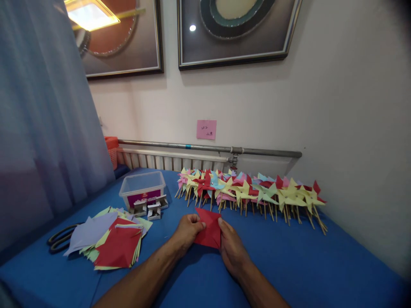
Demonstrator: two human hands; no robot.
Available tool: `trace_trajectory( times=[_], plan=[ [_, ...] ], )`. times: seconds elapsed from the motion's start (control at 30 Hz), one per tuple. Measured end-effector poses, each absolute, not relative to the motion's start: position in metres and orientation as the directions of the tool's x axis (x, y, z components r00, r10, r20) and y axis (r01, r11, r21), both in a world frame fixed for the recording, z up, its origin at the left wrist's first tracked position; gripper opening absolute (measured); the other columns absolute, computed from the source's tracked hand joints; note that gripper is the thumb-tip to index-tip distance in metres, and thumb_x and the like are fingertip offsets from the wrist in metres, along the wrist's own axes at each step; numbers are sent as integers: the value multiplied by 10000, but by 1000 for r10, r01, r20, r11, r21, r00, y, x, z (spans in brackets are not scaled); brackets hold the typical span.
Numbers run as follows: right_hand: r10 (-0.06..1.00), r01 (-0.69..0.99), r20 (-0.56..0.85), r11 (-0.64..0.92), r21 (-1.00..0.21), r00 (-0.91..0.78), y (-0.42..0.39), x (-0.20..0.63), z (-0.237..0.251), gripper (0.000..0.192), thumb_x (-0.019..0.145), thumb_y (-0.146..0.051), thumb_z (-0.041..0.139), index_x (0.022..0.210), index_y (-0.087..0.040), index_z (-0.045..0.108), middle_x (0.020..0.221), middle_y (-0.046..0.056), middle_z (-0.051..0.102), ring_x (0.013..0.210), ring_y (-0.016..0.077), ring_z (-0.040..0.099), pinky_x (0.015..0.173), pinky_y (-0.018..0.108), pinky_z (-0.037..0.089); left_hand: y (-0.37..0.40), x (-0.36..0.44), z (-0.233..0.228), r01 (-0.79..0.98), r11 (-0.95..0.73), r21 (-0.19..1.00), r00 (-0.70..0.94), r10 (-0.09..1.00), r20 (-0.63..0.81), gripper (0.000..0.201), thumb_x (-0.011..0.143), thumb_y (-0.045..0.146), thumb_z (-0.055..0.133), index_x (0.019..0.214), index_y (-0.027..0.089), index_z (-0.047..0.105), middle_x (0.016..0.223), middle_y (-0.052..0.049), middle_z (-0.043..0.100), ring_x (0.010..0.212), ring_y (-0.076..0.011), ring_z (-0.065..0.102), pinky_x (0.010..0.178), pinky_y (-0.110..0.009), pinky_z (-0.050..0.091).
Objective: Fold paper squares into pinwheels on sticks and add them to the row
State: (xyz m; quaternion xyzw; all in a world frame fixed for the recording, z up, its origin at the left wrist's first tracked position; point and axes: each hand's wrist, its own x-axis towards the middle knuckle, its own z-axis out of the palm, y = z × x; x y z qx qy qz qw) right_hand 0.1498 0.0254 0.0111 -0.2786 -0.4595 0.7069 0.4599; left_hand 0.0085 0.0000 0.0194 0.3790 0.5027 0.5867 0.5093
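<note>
Both hands meet over a red paper square (pixel 208 231) that lies on the blue worktop (pixel 289 265), near its middle and just in front of the person. The left hand (pixel 188 231) has its fingers curled in, thumb and forefinger pinching the paper's left corner. The right hand (pixel 233 248) rests on the paper's right edge, fingers held close together and the thumb tip pressing down near the upper right corner. One corner of the paper points away from the person, toward a long row of paper pinwheels (pixel 250 192) on wooden sticks, in red, yellow, green, pink and pale blue, lined up along the wall side of the worktop.

To the left of the hands, well apart from them, lies a loose stack of coloured paper sheets (pixel 112 244), red ones on top with a lavender sheet beside them. Black-handled scissors (pixel 61 239) lie just left of that stack. Behind the stack stands a clear plastic box (pixel 143 188) with a purple label, and three small open cardboard boxes (pixel 152 207) sit right in front of it. A pink note (pixel 206 129) is stuck on the wall above a grey pipe (pixel 208 148)
</note>
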Motion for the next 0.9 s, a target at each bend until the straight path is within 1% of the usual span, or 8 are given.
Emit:
trace_trajectory(
  times=[0.13, 0.23, 0.33, 0.43, 0.57, 0.73, 0.8, 0.9],
  plan=[
    [885, -439, 12, -219, -872, -465, 22, 152, 20, 528, 731, -675, 764, 928, -187, 736, 866, 105, 792, 894, 305, 750, 786, 426, 575, 2, 10, 15, -183, 26, 983, -180, 982, -60, 313, 526, 362, 767, 582, 200, 505, 479, 50, 524, 421, -77, 401, 471, -238, 260],
    [884, -442, -3, -237, -865, -467, 22, 154, 19, 473, 695, -588, 843, 913, -185, 726, 850, 89, 790, 867, 297, 755, 781, 417, 576, 4, 10, 13, -167, 21, 986, -193, 980, -53, 306, 522, 349, 758, 563, 202, 493, 474, 51, 513, 426, -74, 392, 470, -237, 259],
    [907, -445, -25, -231, -865, -421, 24, 153, 12, 454, 622, -483, 921, 906, -202, 705, 817, 49, 782, 806, 267, 751, 775, 397, 573, 4, 10, 14, -175, 19, 984, -178, 983, -51, 260, 528, 322, 733, 555, 194, 508, 478, 45, 516, 434, -74, 390, 471, -234, 261],
    [929, -442, -21, -195, -875, -368, 28, 150, 4, 485, 567, -443, 952, 899, -211, 683, 787, 21, 768, 727, 229, 730, 757, 373, 566, 2, 10, 17, -181, 30, 983, -180, 982, -63, 251, 525, 297, 729, 553, 196, 502, 467, 55, 492, 430, -72, 379, 471, -233, 257],
    [949, -407, 8, -128, -904, -315, 33, 149, -3, 492, 564, -483, 937, 877, -220, 663, 748, 3, 739, 662, 205, 694, 697, 348, 554, 1, 11, 18, -178, 45, 983, -178, 981, -77, 278, 531, 312, 750, 555, 195, 499, 469, 54, 490, 445, -72, 373, 480, -232, 255],
    [957, -338, 55, -47, -940, -286, 37, 151, -4, 512, 564, -540, 918, 877, -232, 654, 743, -4, 714, 650, 197, 652, 654, 324, 526, 2, 11, 15, -143, 51, 988, -183, 980, -77, 308, 533, 358, 760, 561, 199, 497, 487, 52, 486, 466, -76, 369, 493, -243, 252],
    [953, -309, 85, -9, -951, -289, 38, 152, -4, 499, 595, -583, 890, 862, -229, 661, 738, -7, 701, 654, 188, 632, 653, 311, 513, 4, 10, 12, -106, 46, 993, -186, 980, -66, 314, 548, 363, 753, 568, 206, 482, 493, 54, 481, 470, -78, 363, 490, -245, 247],
    [953, -264, 116, 39, -964, -280, 38, 153, -3, 474, 682, -651, 808, 798, -214, 665, 686, -17, 655, 620, 157, 577, 605, 272, 465, 6, 8, 6, -10, 22, 1000, -202, 979, -24, 295, 581, 352, 739, 584, 205, 483, 509, 53, 480, 488, -86, 372, 492, -242, 252]
  ],
)
